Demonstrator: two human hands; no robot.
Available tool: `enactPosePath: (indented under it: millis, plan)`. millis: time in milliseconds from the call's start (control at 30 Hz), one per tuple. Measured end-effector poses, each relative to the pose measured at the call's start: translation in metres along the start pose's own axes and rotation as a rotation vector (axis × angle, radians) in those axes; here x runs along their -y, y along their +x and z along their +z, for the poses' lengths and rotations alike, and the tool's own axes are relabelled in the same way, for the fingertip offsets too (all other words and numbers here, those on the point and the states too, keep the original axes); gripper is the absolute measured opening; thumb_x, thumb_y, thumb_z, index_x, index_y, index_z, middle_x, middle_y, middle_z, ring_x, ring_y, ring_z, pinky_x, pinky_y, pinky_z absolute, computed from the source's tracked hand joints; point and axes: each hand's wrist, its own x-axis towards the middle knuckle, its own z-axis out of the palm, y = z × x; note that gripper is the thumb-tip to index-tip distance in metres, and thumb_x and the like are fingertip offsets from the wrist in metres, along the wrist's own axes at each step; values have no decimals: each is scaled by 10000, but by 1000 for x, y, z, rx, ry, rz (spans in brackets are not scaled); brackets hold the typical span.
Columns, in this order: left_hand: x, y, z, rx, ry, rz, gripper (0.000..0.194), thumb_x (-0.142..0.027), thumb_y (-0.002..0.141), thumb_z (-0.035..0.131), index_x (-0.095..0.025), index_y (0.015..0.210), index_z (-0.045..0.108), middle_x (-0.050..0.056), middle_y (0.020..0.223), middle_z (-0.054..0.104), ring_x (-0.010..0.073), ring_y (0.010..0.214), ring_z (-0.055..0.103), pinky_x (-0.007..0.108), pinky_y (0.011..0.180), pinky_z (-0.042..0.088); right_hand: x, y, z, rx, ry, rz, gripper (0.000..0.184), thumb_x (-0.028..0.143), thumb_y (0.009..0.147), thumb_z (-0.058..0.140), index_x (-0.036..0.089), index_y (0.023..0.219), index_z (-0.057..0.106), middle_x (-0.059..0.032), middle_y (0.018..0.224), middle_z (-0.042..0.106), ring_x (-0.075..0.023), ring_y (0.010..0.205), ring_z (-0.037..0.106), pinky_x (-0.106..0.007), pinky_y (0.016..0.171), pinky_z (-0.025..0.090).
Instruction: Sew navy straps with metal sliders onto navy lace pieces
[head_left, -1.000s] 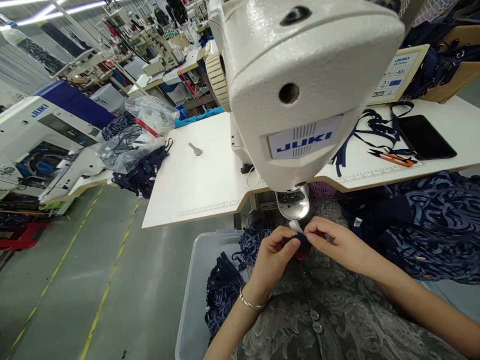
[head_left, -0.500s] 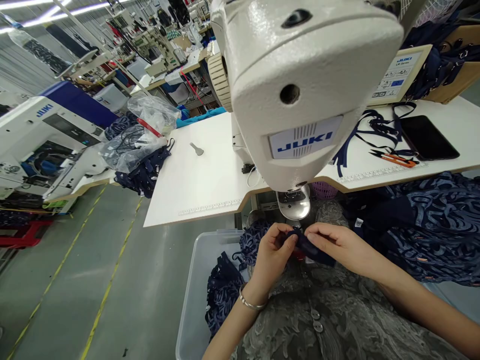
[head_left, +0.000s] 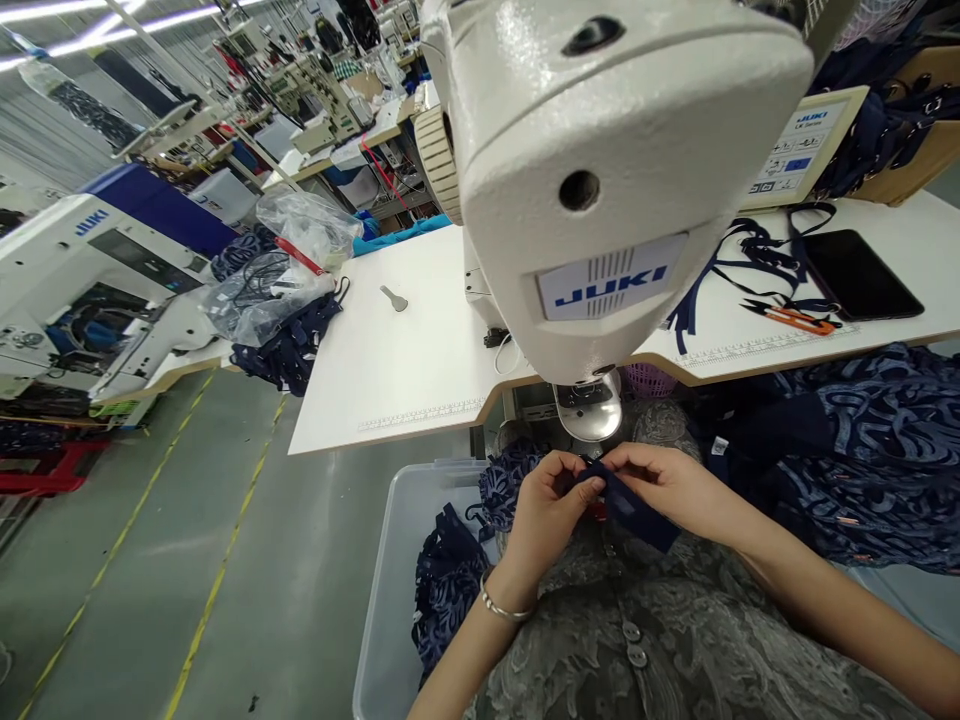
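A navy fabric piece [head_left: 637, 512] is pinched between my two hands, just below the head of a white sewing machine [head_left: 630, 130]. My left hand [head_left: 549, 505], with a bangle at the wrist, grips its upper left end between thumb and fingers. On the other side, my right hand [head_left: 667, 485] holds the top edge, fingers bent behind the cloth. The loose end hangs down to the right over my lap. Directly above my fingertips is the machine's shiny metal guard [head_left: 592, 415]; whether the cloth touches the needle area is hidden.
A clear plastic bin [head_left: 382, 560] with patterned navy garments stands at my left. More patterned cloth [head_left: 885, 450] is heaped at the right. On the white table [head_left: 405, 360] lie orange thread snips [head_left: 799, 319], a phone [head_left: 862, 275], navy straps [head_left: 761, 250] and a small metal piece [head_left: 394, 298].
My right hand has shifted slightly left toward the other hand, its fingers bending more. The navy fabric has turned, and more of its flat face hangs below my hands.
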Motion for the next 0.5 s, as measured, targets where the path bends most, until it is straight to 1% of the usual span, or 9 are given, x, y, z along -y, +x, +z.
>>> enactPosePath:
  millis: [100, 167, 233, 333, 367, 500]
  plan:
    - [2, 1, -2, -1, 89, 48, 178, -331, 787, 733, -181, 773, 638, -23, 720, 550, 106, 659, 506, 215, 612, 425, -4, 1, 3, -127, -196, -174, 150, 192, 868, 480, 209, 866, 628, -27, 842, 666, -159, 742, 624, -253, 633, 480]
    - [1, 1, -2, -13, 129, 104, 152, -332, 800, 720, -185, 777, 689, -6, 758, 565, 119, 692, 515, 229, 643, 427, -6, 1, 7, -231, -273, -263, 145, 151, 857, 461, 211, 874, 593, -21, 814, 638, -150, 721, 614, -246, 620, 472]
    - [-1, 1, 0, -37, 131, 141, 154, -340, 821, 697, -191, 783, 714, 2, 767, 564, 128, 715, 518, 237, 662, 428, -8, 1, 10, -297, -317, -310, 134, 148, 874, 450, 214, 873, 567, -13, 784, 614, -142, 698, 607, -235, 600, 466]
    - [-2, 1, 2, -61, 115, 155, 174, -359, 843, 673, -195, 807, 720, 1, 765, 544, 131, 718, 510, 239, 657, 424, -8, 1, 13, -340, -375, -373, 132, 136, 889, 452, 217, 858, 551, 0, 756, 590, -131, 673, 593, -225, 595, 460]
    - [-2, 1, 2, -45, 100, 160, 180, -364, 848, 669, -195, 809, 718, -1, 765, 532, 129, 717, 503, 237, 653, 419, -8, 1, 14, -356, -391, -396, 139, 121, 883, 451, 216, 863, 551, 0, 758, 591, -131, 678, 593, -225, 604, 461]
    - [1, 3, -3, 86, -10, 186, 215, -382, 859, 662, -194, 764, 704, -10, 756, 482, 119, 717, 470, 233, 660, 396, -3, 1, 20, -401, -402, -443, 187, 66, 854, 453, 216, 897, 557, -3, 792, 619, -131, 723, 612, -223, 651, 478]
